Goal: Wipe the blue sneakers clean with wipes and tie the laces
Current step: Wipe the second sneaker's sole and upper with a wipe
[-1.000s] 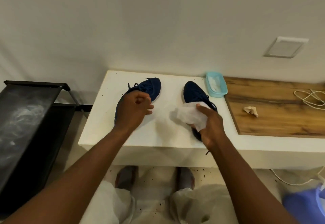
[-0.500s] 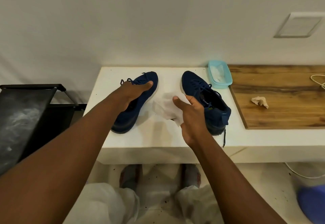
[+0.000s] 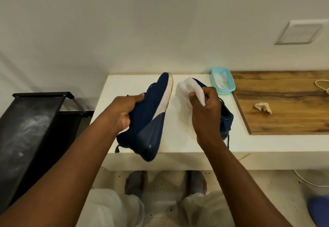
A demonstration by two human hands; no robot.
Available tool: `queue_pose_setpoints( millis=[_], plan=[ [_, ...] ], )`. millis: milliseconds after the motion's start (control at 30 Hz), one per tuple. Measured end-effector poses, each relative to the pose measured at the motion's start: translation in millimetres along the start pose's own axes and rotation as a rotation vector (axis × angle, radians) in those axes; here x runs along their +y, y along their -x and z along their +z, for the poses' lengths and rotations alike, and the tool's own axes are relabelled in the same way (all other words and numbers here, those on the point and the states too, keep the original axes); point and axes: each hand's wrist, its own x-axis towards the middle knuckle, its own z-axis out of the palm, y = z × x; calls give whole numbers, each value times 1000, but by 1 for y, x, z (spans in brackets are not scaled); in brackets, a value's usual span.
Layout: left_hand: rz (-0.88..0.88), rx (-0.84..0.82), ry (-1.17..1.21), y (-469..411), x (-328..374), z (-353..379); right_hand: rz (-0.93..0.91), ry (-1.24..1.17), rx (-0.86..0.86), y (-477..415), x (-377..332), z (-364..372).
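The second blue sneaker [image 3: 226, 118] is mostly hidden behind the right hand [image 3: 206, 114] and the wipe [image 3: 187, 91]. Only its heel, a strip near the toe and a lace hanging over the table [image 3: 110, 88] edge show, right of centre. It stands on the table. Whether its laces are tied cannot be made out.

At the right edge of the frame a white cable [image 3: 321, 86] is cut off, and so is a blurred blue object [image 3: 320, 209] in the lower right corner. A wall plate [image 3: 300, 32] at upper right also runs off the frame.

The teal tub [image 3: 225, 91] stands at the back of the table, just beside the wooden board [image 3: 284, 120]. White wipes [image 3: 220, 80] lie inside it; their number is unclear.

The left hand [image 3: 122, 114] has a closed grip on the first blue sneaker [image 3: 149, 120]. The shoe is lifted off the table at the centre of the frame and tilted, its sole turned to the right. The right hand's grip pinches the white wipe between thumb and fingers, just beside that sole but apart from it.

A crumpled tissue [image 3: 263, 107] lies on the board. A black rack [image 3: 35, 120] fills the left side.
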Motion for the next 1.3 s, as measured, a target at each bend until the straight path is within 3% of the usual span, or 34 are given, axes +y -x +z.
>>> queue_pose_setpoints(
  millis=[67, 133, 267, 367, 433, 567, 633, 767, 867, 967, 1033, 1133, 1300],
  plan=[
    [-76, -23, 31, 5, -14, -2, -183, 121, -35, 5, -3, 1],
    [-132, -35, 45, 4, -28, -2, -315, 298, -176, 12, 7, 7],
    [-138, -6, 55, -6, -43, -3, -347, 730, -569, 33, 40, 35],
    [-48, 53, 14, -13, -44, -11, -395, 780, -651, 44, 48, 46],
    [-10, 7, -23, -10, -47, -17, -395, 800, -698, 52, 45, 45],
    [73, -59, -147, -9, -60, -27, -427, 888, -689, 63, 48, 39],
    [174, 6, -291, -13, -62, -29, -448, 976, -679, 61, 55, 40],
    [432, 199, -867, -13, -58, -38, -465, 1090, -602, 50, 64, 54],
    [527, 289, -1019, -13, -49, -57, -443, 1099, -600, 53, 67, 57],
    [655, 382, -959, -14, -45, -71, -466, 1075, -608, 61, 68, 53],
    [759, 257, -740, -15, -51, -63, -494, 1025, -612, 65, 68, 50],
    [716, -28, -708, -24, -65, -37, -566, 921, -643, 69, 69, 50],
    [663, -57, -640, -31, -68, -28, -594, 1047, -599, 44, 66, 59]
  ],
)
